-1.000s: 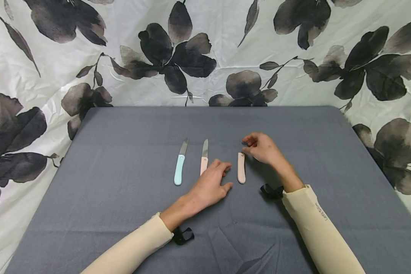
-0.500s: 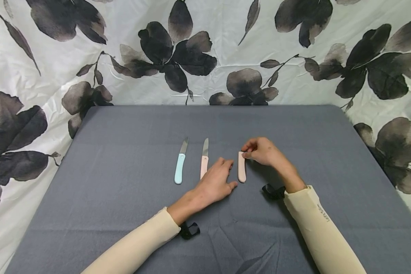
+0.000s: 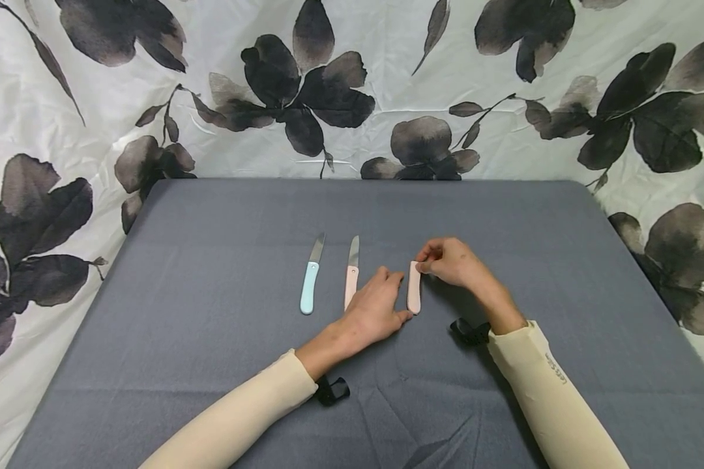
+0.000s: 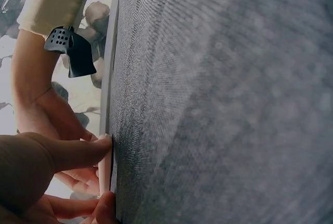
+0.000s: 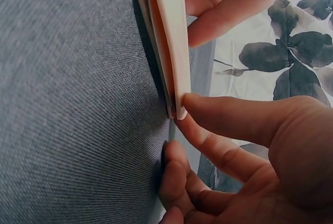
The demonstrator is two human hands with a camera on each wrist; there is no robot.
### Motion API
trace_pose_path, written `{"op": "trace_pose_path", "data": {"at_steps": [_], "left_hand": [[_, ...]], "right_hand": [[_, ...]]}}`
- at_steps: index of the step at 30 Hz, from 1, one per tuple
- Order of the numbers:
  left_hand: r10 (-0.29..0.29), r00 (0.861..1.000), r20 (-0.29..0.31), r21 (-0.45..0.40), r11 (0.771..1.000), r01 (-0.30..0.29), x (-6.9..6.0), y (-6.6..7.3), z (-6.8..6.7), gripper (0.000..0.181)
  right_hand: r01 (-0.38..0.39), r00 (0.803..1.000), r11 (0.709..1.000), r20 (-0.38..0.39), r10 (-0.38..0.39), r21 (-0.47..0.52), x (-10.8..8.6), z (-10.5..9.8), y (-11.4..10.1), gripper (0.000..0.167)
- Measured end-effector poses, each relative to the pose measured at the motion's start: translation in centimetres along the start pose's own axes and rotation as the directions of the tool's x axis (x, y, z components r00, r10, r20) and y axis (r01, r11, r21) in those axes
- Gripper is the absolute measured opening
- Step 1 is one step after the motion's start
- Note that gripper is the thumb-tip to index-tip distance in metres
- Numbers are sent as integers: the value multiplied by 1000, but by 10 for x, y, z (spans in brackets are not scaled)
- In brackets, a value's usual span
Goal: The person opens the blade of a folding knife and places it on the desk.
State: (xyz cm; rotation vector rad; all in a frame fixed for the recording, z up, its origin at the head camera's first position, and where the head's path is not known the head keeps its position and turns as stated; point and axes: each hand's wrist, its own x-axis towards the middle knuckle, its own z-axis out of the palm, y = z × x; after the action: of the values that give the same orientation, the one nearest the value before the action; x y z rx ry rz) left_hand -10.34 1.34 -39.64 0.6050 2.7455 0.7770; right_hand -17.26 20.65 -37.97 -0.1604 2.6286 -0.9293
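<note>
A pale pink folding knife (image 3: 414,290) lies folded on the grey cloth, its blade not visible. In the right wrist view its slotted handle (image 5: 174,36) shows up close. My right hand (image 3: 454,262) pinches the far end between thumb and index finger. My left hand (image 3: 375,306) rests to the left, its thumb touching the near end and its fingers loosely spread beside the handle. An unfolded knife with a pink handle (image 3: 351,277) lies partly hidden behind that hand. Farther left is another unfolded knife, with a light blue handle (image 3: 308,290).
A grey cloth (image 3: 211,273) covers the table, with creases near the front. Behind the table's far edge hangs a white curtain (image 3: 223,156) printed with dark flowers. Each wrist carries a black camera mount (image 3: 332,392).
My right hand has come down onto the far end of the folded knife and pinches it. My left hand has moved right until its thumb touches the near end.
</note>
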Motion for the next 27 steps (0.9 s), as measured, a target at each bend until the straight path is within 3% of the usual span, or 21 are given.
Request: {"op": "trace_pose_path", "data": {"at_steps": [16, 27], "left_hand": [[15, 1000, -6, 20, 1000, -15, 0, -1, 3, 64], [3, 1000, 27, -14, 1000, -3, 2, -1, 3, 76]], "right_hand": [[19, 1000, 1000, -15, -18, 24, -2, 3, 4, 14], [46, 999, 999, -27, -46, 23, 0, 4, 5, 13]]}}
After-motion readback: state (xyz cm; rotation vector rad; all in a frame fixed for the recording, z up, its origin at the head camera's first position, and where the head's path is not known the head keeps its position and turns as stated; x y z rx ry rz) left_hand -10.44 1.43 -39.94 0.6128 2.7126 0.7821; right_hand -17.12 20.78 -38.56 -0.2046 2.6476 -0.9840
